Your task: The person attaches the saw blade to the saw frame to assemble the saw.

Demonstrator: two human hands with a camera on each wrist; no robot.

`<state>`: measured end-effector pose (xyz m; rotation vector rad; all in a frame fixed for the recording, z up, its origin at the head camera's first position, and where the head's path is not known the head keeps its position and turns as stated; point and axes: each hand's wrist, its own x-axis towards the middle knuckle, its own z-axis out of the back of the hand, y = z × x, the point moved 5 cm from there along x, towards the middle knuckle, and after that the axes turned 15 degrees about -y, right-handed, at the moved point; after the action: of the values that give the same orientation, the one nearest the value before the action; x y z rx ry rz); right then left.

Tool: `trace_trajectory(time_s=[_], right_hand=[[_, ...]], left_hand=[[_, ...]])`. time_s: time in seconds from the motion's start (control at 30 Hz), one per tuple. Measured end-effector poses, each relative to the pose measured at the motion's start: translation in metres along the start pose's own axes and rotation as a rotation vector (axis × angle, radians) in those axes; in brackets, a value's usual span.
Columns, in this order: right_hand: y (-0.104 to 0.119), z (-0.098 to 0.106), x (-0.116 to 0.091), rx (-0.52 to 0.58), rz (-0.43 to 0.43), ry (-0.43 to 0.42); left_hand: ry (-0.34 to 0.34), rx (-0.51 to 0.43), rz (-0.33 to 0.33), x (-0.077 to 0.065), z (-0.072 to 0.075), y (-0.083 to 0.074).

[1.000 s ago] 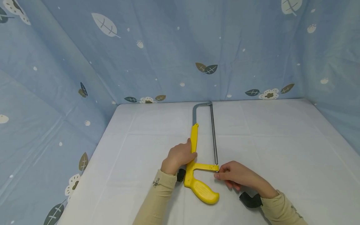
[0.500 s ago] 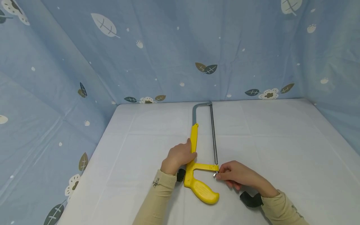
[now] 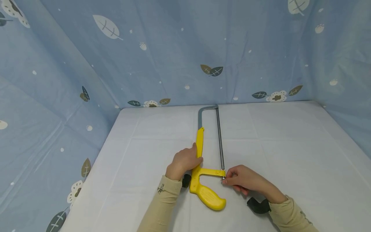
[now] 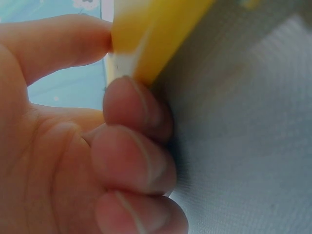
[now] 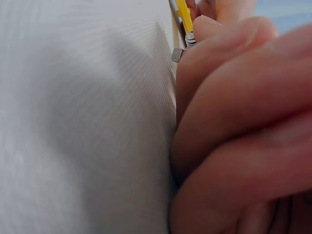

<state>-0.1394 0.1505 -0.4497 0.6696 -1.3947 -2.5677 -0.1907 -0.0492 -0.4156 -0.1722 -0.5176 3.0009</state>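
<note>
A hacksaw [image 3: 211, 198] with a yellow handle and a grey front frame lies flat on the white cloth, its front end pointing away from me. Its metal blade [image 3: 220, 141] runs along the right side. My left hand [image 3: 185, 159] grips the yellow back of the frame; in the left wrist view, curled fingers [image 4: 134, 156] meet the yellow edge. At the near end of the blade, my right hand [image 3: 247, 179] pinches a small metal wing nut [image 5: 177, 54] between thumb and forefinger. The fingers partly hide the nut in both views.
A white cloth [image 3: 290, 154] covers the table. Blue patterned fabric [image 3: 174, 58] hangs along its back and left side, with more at the right. A black curved piece [image 3: 258, 206] sits by the right wrist, and another [image 3: 186, 180] by the left wrist.
The right fingers have shifted slightly at the wing nut, whose visible wing has turned; it was mostly hidden a second ago. The left hand and hacksaw stay in place.
</note>
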Motion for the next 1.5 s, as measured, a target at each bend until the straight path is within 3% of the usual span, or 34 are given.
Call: trace_trajectory(time_s=[0.47, 0.97, 1.5], right_hand=[[0.0011, -0.001, -0.0014, -0.001, 0.012, 0.026], [0.0055, -0.0037, -0.002, -0.098, -0.032, -0.046], [0.0001, -0.0005, 0.0, 0.006, 0.003, 0.029]], left_hand=[[0.005, -0.002, 0.005, -0.0004, -0.0007, 0.0001], [0.009, 0.0, 0.016, -0.0001, -0.0001, 0.0007], [0.003, -0.014, 0.004, 0.0007, -0.0015, 0.0007]])
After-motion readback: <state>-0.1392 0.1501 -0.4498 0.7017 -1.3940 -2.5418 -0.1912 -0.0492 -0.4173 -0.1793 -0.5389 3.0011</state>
